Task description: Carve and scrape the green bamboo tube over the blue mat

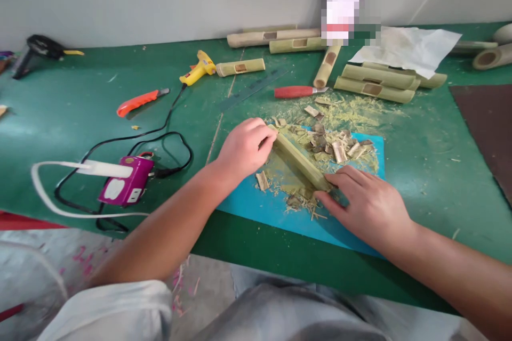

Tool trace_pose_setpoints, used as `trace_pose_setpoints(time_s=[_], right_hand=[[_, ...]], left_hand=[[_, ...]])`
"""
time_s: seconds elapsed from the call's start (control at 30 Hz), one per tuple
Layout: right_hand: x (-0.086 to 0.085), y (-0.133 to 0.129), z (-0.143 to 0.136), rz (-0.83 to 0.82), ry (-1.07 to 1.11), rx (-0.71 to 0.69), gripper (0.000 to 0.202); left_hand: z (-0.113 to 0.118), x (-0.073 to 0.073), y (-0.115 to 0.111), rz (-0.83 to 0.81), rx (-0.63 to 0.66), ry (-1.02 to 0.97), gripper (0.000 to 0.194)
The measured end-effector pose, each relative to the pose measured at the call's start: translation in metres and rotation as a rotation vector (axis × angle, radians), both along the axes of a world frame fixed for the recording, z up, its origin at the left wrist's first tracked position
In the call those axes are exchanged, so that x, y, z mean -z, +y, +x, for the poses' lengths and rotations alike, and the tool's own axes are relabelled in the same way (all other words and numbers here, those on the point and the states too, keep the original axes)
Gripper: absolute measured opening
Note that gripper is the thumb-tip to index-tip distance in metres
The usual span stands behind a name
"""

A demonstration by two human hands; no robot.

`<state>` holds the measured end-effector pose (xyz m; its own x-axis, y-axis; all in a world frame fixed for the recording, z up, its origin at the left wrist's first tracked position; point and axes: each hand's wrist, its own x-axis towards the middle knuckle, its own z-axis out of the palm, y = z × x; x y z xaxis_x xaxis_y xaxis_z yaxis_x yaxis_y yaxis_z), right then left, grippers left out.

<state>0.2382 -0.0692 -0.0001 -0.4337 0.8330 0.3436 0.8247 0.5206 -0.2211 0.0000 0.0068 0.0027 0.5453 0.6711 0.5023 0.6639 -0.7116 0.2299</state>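
A length of green bamboo [301, 157] slants across the middle of the blue mat [264, 205]. My left hand [248, 146] grips its far end with curled fingers. At the near end, my right hand [362, 200] closes thumb and fingers around the bamboo. Sawdust and shavings [304, 203] lie under and around the piece. Broken bamboo chips [339, 152] are heaped just beyond it on the right. A red-handled knife [294, 91] rests on the table behind the mat.
Cut bamboo tubes [376, 88] with notches lie along the back, some under white paper [408, 45]. To the left are a yellow glue gun [198, 69], an orange box cutter [138, 102], a purple power adapter [126, 181] with cords, and a black tool [38, 53].
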Motion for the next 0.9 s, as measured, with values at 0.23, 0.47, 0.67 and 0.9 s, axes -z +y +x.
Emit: trace_pose_setpoints(time_s=[0.23, 0.47, 0.67, 0.9], right_hand=[[-0.001, 0.000, 0.000, 0.051, -0.010, -0.028, 0.023], [-0.001, 0.000, -0.001, 0.102, -0.046, -0.062, 0.021], [-0.002, 0.000, -0.001, 0.111, -0.066, -0.030, 0.025], [-0.003, 0.000, -0.003, 0.147, -0.100, -0.045, 0.023]], left_hand=[[0.001, 0.001, -0.002, -0.036, 0.104, 0.019, 0.022], [0.014, -0.001, -0.021, -0.078, 0.230, 0.109, 0.023], [-0.008, 0.002, 0.006, 0.042, -0.045, 0.019, 0.023], [0.019, 0.000, -0.027, -0.112, 0.218, 0.111, 0.024]])
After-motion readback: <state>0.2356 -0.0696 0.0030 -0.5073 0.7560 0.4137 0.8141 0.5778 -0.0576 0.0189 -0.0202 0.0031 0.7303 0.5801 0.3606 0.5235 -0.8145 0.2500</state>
